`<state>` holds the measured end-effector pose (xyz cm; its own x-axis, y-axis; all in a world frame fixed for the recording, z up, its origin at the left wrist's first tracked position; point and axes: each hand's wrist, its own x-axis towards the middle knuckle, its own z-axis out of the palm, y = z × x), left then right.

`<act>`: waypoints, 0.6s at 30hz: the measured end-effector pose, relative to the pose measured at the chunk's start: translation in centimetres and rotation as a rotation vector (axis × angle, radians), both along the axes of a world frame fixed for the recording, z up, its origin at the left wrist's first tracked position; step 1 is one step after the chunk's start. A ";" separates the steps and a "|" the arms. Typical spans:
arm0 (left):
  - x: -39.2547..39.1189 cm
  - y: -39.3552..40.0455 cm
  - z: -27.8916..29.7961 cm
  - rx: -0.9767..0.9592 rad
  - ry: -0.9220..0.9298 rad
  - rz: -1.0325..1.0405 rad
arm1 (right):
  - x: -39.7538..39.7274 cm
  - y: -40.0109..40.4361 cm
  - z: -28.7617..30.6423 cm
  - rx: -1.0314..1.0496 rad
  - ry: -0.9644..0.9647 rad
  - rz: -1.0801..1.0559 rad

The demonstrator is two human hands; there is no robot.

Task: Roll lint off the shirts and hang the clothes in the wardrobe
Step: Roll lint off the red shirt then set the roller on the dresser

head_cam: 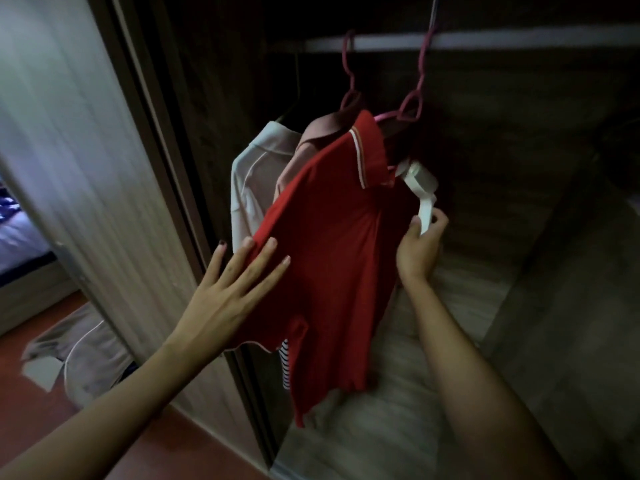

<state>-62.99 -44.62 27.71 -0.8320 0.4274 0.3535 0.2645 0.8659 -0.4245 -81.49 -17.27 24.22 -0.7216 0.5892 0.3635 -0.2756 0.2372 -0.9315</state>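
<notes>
Hanging inside the dark wardrobe [519, 306], a red polo shirt [332, 258] drapes from a pink hanger [414, 95] hooked over the pale rail [485, 41]. The left hand [228, 292] lies flat against the shirt's left edge, its fingers [273, 271] straight and spread apart, with the tips resting on the red cloth. The right hand [420, 247] is at the shirt's right edge, where its fingers [440, 223] and thumb pinch the flat white handle of a lint roller [420, 187]. The roller's rounded head sits just beside the collar, touching or nearly touching the fabric; the blur makes it hard to tell which.

The shirt looks like a soft, matte knit, with a folded collar trimmed in a pale stripe and a narrow light edging along the hem. It hangs in loose folds and its lower part tapers toward the wardrobe floor. Behind it to the left hangs a beige garment [249, 188] with thin white piping, and a pinkish piece shows between the two. A navy-and-white striped cloth [284, 362] peeks out below the red hem. The wardrobe's panels have a wood-grain finish, and its sliding door [86, 168] at the left is pale with fine vertical streaks. Past the door, a grey piped garment [86, 358] lies crumpled on the reddish floor [173, 441].
</notes>
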 end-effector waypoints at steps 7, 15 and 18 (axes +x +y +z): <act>-0.1 -0.6 0.6 0.030 -0.045 0.064 | 0.8 -0.4 -7.5 0.098 -0.436 0.192; -0.5 -0.7 0.7 0.102 -0.050 0.051 | 2.0 -0.4 -9.8 0.028 -0.474 0.160; -0.7 -0.7 0.5 0.109 -0.055 0.072 | 1.4 -0.4 -9.1 -0.001 -0.332 0.148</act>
